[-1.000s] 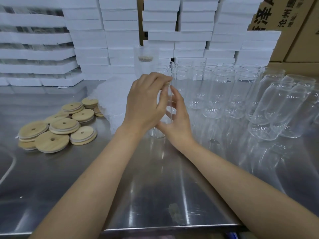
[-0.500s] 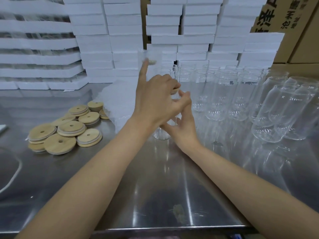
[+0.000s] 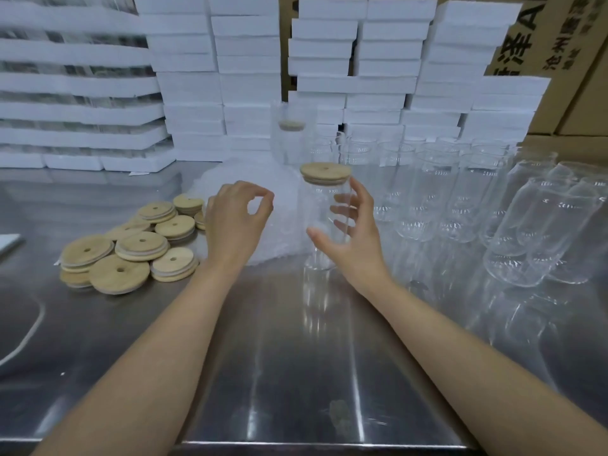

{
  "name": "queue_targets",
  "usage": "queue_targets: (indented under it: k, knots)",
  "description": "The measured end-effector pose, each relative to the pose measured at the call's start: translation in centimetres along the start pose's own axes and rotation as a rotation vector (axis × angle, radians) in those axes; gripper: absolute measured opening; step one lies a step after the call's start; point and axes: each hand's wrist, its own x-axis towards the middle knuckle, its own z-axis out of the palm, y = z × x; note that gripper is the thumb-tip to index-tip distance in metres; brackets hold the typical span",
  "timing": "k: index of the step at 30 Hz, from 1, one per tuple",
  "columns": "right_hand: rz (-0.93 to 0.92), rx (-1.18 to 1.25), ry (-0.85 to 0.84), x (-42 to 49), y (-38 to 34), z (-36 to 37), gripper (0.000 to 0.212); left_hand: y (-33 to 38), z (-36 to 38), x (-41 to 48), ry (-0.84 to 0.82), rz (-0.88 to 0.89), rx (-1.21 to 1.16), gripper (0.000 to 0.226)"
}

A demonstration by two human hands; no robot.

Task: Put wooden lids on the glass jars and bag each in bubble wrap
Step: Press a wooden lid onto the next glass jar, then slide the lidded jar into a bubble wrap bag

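**Lidded jar upright at mid-table, right hand round it**

The glass jar [image 3: 316, 205] stands on the steel table [image 3: 279, 357] with its wooden lid [image 3: 325, 172] seated flat. The right hand [image 3: 355, 245] curls round it, thumb in front and spread fingers behind (seen only through the glass, so contact is unclear). Just left, the left hand [image 3: 233, 222] joins thumb and forefinger tips in a ring, with nothing visible between them. The bubble wrap [image 3: 230, 174] is partly hidden behind it. Loose lids [image 3: 138, 245] lie further left, empty jars [image 3: 427, 192] right. A blurred wrapped jar [image 3: 291, 133] stands behind.

steel table [image 3: 98, 340] | white foam slabs [image 3: 388, 54] stacked at back | cardboard cartons [image 3: 559, 44] far right
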Motion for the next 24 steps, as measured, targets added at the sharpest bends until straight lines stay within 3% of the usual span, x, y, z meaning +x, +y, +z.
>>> queue_targets:
  k: [4,6,10,14,17,19,21,22,24]
  knots:
    - [-0.016,-0.056,-0.006,-0.1,0.3,-0.3,0.1,-1.3,1.5,0.3,-0.221,0.057,0.293,0.044]
    - [-0.026,-0.061,-0.022,0.1,0.4,-0.5,0.103,-1.6,1.9,-0.1,-0.268,0.074,0.325,0.04]
    - [-0.079,-0.154,-0.043,0.6,0.1,-1.7,0.112,-1.4,1.2,0.0,-0.135,0.131,0.265,0.017]
    - [-0.197,-0.329,-0.047,0.7,-0.8,-2.8,0.116,-0.4,0.1,0.0,0.046,0.152,0.167,0.018]
    - [-0.238,-0.388,-0.046,0.7,-1.3,-3.5,0.105,-0.1,-0.7,0.3,-0.003,0.11,0.097,0.024]
    - [-0.262,-0.399,-0.037,0.6,-1.3,-3.8,0.092,-0.6,-0.8,0.4,-0.065,0.112,0.207,0.023]
    - [-0.258,-0.407,-0.013,0.6,-1.1,-4.0,0.087,-0.9,-0.9,0.2,-0.069,0.085,0.3,0.036]
    - [-0.25,-0.411,0.0,0.6,-1.0,-4.0,0.086,-0.8,-0.8,0.0,-0.056,0.092,0.286,0.041]
    - [-0.235,-0.422,0.024,0.7,-0.8,-4.0,0.086,0.2,-0.4,-0.2,-0.092,0.165,0.135,0.03]
